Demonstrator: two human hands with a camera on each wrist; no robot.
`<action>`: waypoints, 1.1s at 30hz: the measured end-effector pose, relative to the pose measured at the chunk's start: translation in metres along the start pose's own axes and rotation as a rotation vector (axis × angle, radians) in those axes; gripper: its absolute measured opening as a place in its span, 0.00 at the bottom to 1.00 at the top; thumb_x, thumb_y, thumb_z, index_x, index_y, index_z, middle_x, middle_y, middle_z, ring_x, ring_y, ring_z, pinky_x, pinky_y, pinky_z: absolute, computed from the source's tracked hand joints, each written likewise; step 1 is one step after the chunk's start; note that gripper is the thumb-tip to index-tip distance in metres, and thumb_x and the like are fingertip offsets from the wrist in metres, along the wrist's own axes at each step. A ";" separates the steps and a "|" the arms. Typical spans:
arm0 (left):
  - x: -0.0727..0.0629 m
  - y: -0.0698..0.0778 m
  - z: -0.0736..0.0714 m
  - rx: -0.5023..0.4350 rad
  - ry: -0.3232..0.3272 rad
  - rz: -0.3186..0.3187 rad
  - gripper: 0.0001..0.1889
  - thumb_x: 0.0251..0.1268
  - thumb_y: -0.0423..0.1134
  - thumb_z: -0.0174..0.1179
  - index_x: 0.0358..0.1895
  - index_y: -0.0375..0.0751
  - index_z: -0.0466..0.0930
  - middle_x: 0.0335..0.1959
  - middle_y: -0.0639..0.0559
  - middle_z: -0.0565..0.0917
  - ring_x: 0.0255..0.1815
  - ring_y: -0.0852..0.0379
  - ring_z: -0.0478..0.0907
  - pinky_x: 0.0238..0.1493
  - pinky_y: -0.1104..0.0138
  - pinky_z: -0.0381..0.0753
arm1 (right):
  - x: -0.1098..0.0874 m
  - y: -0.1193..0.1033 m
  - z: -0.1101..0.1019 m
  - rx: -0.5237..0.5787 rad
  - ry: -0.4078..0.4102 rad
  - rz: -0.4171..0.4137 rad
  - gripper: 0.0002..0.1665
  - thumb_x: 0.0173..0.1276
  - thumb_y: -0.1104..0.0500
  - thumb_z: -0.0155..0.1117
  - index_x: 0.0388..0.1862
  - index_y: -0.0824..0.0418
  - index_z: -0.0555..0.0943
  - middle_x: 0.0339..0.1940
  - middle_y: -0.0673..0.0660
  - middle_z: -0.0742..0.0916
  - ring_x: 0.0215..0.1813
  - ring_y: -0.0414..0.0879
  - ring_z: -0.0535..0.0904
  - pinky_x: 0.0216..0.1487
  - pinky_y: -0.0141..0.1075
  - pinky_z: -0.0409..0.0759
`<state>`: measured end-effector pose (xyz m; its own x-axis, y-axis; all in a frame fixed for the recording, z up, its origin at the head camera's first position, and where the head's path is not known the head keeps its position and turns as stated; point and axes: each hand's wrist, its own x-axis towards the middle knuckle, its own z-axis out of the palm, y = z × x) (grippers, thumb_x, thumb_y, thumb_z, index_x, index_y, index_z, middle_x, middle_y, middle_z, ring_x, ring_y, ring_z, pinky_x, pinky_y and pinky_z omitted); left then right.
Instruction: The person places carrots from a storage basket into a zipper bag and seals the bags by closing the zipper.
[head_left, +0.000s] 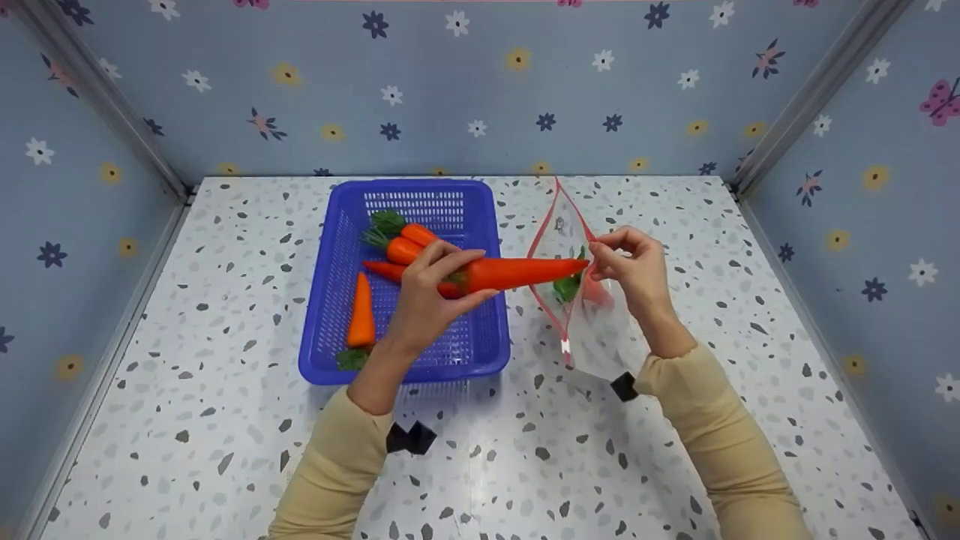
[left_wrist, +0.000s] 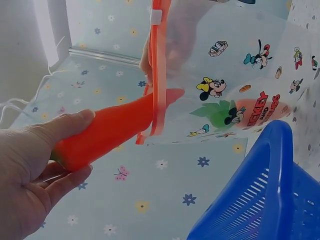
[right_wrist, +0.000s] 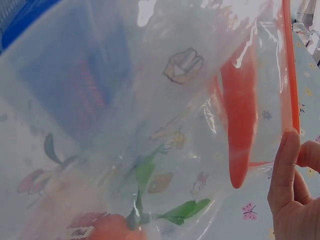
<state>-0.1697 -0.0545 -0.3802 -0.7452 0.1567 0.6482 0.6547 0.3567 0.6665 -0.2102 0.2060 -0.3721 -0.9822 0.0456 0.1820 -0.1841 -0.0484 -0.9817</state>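
My left hand (head_left: pixel 424 304) grips a large red chili pepper (head_left: pixel 529 273) by its green stem end, over the blue basket's right side. The pepper lies nearly level; its tapered tip is inside the mouth of a clear zip bag (left_wrist: pixel 260 40) with cartoon prints and a red zipper edge. My right hand (head_left: pixel 637 274) pinches the right side of the bag's rim, and the mouth gapes. Inside the bag lies a reddish-pink thing with green leaves (left_wrist: pixel 220 114), blurred by the film; its kind is unclear.
A blue plastic basket (head_left: pixel 313 322) stands left of the bag. In it are an orange carrot (head_left: pixel 361 311) near the front left, two more carrots (head_left: pixel 405 250) with green tops farther back, and another red pepper (head_left: pixel 382 270), partly behind my left hand. Flowered panels (head_left: pixel 480 82) border the speckled table (head_left: pixel 480 465).
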 end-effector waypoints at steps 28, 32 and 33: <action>0.016 -0.007 0.045 -0.058 -0.061 -0.071 0.23 0.45 0.40 0.67 0.47 0.35 0.78 0.37 0.45 0.75 0.39 0.56 0.73 0.37 0.74 0.75 | 0.002 -0.008 0.010 0.047 0.018 -0.154 0.08 0.57 0.73 0.57 0.24 0.64 0.80 0.23 0.60 0.77 0.17 0.45 0.74 0.21 0.33 0.78; 0.017 -0.007 0.049 -0.139 -0.069 -0.093 0.23 0.47 0.38 0.66 0.50 0.34 0.76 0.42 0.44 0.77 0.43 0.56 0.75 0.38 0.70 0.77 | 0.001 -0.008 0.009 0.044 0.038 -0.156 0.08 0.56 0.73 0.58 0.23 0.63 0.80 0.23 0.59 0.77 0.17 0.44 0.74 0.20 0.32 0.77; 0.017 -0.007 0.050 -0.157 -0.061 -0.095 0.23 0.47 0.37 0.65 0.50 0.33 0.76 0.43 0.44 0.77 0.44 0.55 0.75 0.38 0.69 0.77 | 0.001 -0.008 0.009 0.043 0.043 -0.156 0.08 0.56 0.73 0.59 0.23 0.63 0.80 0.23 0.59 0.77 0.17 0.44 0.74 0.20 0.32 0.77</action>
<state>-0.1933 -0.0085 -0.3920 -0.8077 0.1866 0.5593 0.5893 0.2251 0.7759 -0.2105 0.1973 -0.3635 -0.9393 0.0987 0.3286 -0.3366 -0.0803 -0.9382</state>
